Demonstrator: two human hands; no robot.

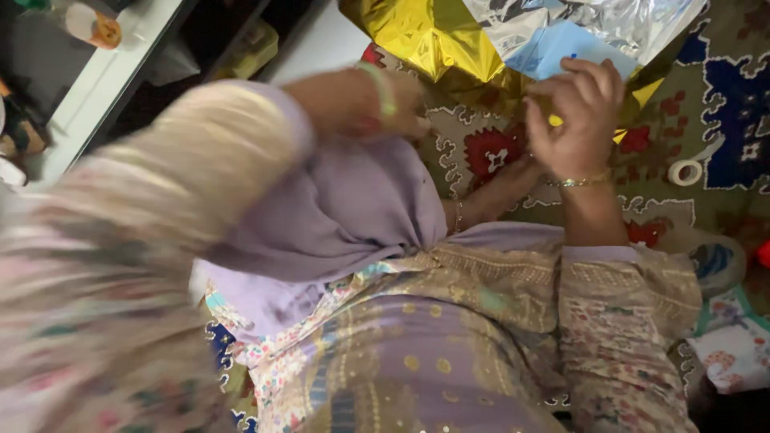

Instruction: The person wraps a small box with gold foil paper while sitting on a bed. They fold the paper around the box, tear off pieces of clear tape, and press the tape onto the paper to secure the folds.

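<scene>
the light blue sheet [561,44] lies at the top of the view, on top of a crinkled silver foil sheet [634,20] and beside a gold foil sheet [425,32]. the blue sheet's visible part is a rough quadrilateral whose long axis runs from upper left to lower right; its lower corner points toward the right hand [577,112]. its upper edge is cut off by the frame, so the full outline cannot be told.

the right hand is raised, palm toward the camera, fingers curled loosely; the fingertips touch the lower edge of the blue sheet. whether it actually pinches the sheet cannot be told. a small yellow scrap [555,120] shows at the thumb side of the palm. a thin gold bracelet [584,182] circles the wrist.

the left hand [397,108] is blurred, just left of the gold foil, with a pale green band [383,88] at the wrist; its fingers appear bent, but its grip cannot be told.

all three sheets rest on a patterned carpet [722,96] in olive, red and dark blue. a roll of white tape [684,171] lies on the carpet, to the right of the right hand and apart from it. a lilac cloth [353,208] and patterned sleeves fill the lower view. a white shelf edge [104,80] runs along the upper left.
</scene>
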